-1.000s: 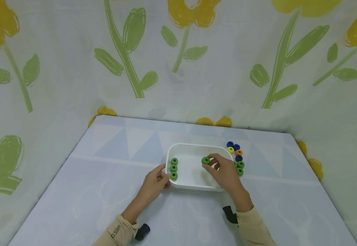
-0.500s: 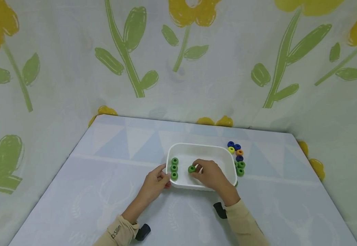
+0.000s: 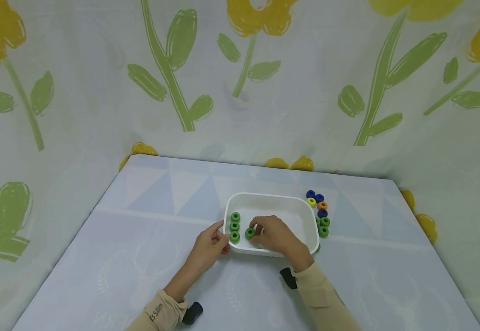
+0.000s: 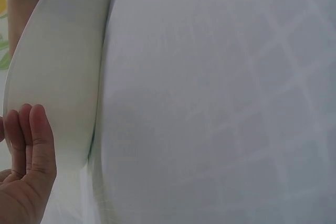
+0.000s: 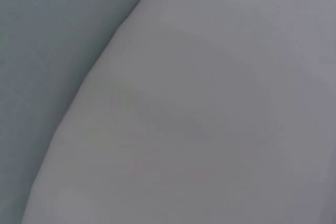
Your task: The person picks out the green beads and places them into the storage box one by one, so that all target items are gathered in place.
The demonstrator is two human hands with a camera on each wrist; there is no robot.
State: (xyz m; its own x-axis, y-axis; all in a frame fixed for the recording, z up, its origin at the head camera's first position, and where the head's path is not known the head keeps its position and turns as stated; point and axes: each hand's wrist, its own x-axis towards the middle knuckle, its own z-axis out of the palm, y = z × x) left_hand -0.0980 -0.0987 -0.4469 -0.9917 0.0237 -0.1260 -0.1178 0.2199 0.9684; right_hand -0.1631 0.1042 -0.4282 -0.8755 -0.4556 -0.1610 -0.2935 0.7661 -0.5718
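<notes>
A white tray (image 3: 281, 196) lies on the table, with three green ring-shaped beads (image 3: 234, 226) in a column along its left inner side. My left hand (image 3: 209, 243) holds the tray's left end. In the left wrist view, the fingers of my left hand (image 4: 29, 150) lie against the tray's outer wall (image 4: 63, 66). Inside the tray, my right hand (image 3: 277, 234) pinches another green bead (image 3: 250, 233) between thumb and fingers, low and just right of the column. The right wrist view holds only pale blurred surfaces, without the hand.
Right of the tray lie more beads: blue (image 3: 319, 198), yellow (image 3: 311, 202), orange (image 3: 323, 205) and several green (image 3: 324, 231), some partly hidden by the tray's rim. Dark wrist-worn pieces (image 3: 192, 313) sit at both sleeves. A flowered curtain (image 3: 306, 92) rises behind the table (image 3: 149, 184).
My right hand has moved left and lower into the tray with the green bead, bringing it near the column. The left hand and the tray have hardly moved.
</notes>
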